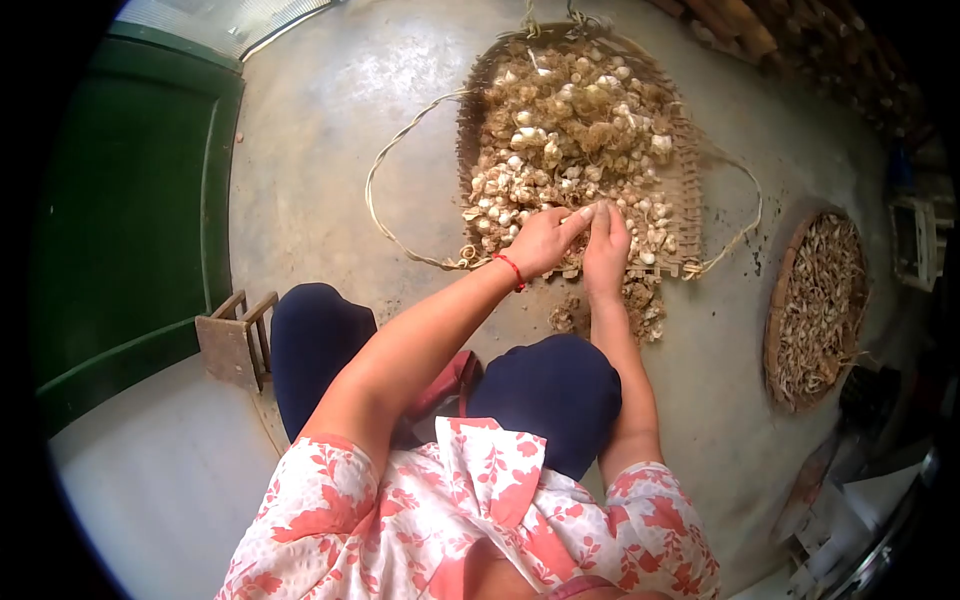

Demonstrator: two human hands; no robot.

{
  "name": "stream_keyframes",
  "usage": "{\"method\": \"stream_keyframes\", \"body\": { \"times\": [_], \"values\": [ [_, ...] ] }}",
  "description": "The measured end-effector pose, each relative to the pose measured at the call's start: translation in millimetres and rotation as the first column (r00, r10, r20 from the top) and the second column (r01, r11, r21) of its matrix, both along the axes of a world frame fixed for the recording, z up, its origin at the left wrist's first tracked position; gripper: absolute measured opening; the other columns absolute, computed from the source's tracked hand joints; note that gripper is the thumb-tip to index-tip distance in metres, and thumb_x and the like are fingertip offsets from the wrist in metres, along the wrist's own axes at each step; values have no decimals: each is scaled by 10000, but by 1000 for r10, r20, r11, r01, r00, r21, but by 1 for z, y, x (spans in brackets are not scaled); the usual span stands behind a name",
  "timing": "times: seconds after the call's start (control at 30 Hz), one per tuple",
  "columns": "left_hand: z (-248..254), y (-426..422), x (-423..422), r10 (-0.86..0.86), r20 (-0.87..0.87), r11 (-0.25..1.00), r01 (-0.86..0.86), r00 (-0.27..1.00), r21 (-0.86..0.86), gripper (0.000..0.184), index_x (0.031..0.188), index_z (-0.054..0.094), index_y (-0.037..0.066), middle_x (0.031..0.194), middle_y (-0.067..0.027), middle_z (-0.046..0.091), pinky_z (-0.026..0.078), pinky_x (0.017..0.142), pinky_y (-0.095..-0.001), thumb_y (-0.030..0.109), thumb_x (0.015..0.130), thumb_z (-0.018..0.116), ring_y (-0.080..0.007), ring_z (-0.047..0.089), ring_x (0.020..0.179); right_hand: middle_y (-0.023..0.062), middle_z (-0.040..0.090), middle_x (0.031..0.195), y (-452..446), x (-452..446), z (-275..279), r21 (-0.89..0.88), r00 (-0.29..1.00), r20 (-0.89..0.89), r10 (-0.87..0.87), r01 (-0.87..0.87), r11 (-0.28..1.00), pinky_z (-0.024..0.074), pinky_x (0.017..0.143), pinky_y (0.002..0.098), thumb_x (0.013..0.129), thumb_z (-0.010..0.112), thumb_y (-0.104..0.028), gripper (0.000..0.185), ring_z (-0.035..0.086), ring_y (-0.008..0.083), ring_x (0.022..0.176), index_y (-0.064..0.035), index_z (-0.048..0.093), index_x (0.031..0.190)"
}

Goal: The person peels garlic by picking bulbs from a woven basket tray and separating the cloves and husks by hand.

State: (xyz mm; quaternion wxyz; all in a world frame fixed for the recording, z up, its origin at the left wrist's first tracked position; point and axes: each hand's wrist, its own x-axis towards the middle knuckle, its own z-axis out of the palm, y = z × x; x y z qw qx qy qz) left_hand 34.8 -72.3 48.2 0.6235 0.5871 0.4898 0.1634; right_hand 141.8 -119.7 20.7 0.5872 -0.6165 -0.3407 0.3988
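Observation:
A woven basket [690, 190] with rope handles lies on the floor, heaped with garlic bulbs [560, 150] and dry brown roots. Over its near edge, my left hand [545, 240], with a red string at the wrist, meets my right hand [606, 245] at the fingertips. The fingers of both hands are pressed together around something small that is mostly hidden between them. Below my hands, loose brown scraps [643, 310] lie on the floor against the basket's near edge.
A round tray [780, 330] of dry pieces sits at the right. At the left are a green door [130, 190] and a small wooden stool [230, 350]. One rope handle [372, 190] loops out left of the basket, another [757, 200] right. Stacked items line the far right.

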Motion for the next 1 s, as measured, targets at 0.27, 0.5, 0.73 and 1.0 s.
{"method": "stream_keyframes", "body": {
  "times": [0.27,0.5,0.73,1.0],
  "values": [
    [9,-6,-4,138,5,748,-101,990,-656,497,541,359,179,460,57,290,149,401,-280,491,909,482,-92,200,376,127,574,734,-30,-1,-13,56,792,602,98,-164,985,453,552,333,919,505,-432,414,560,219,615,-22,555,915],
    [-48,-49,2,38,61,973,-51,997,224,335,835,617,0,627,-25,533,421,498,-308,301,928,505,-126,499,559,50,539,719,-35,-24,-6,-97,994,-84,-68,59,993,434,621,292,966,416,-282,305,511,142,673,-20,551,889],
    [-21,-43,-1,153,-17,979,-154,988,-134,404,825,616,8,642,-42,575,424,529,-289,367,946,475,-100,523,586,-32,480,674,-56,-4,-7,-214,832,-538,-134,19,977,339,462,220,982,370,-208,268,376,34,528,-34,539,868],
    [-27,25,-64,136,-600,901,154,788,406,310,1055,522,84,762,-175,642,478,652,-455,319,859,573,-361,624,761,157,609,1074,-74,82,-13,-529,604,645,468,-89,844,463,881,356,918,493,-179,235,582,257,1007,-14,630,1016]
  ]
}}
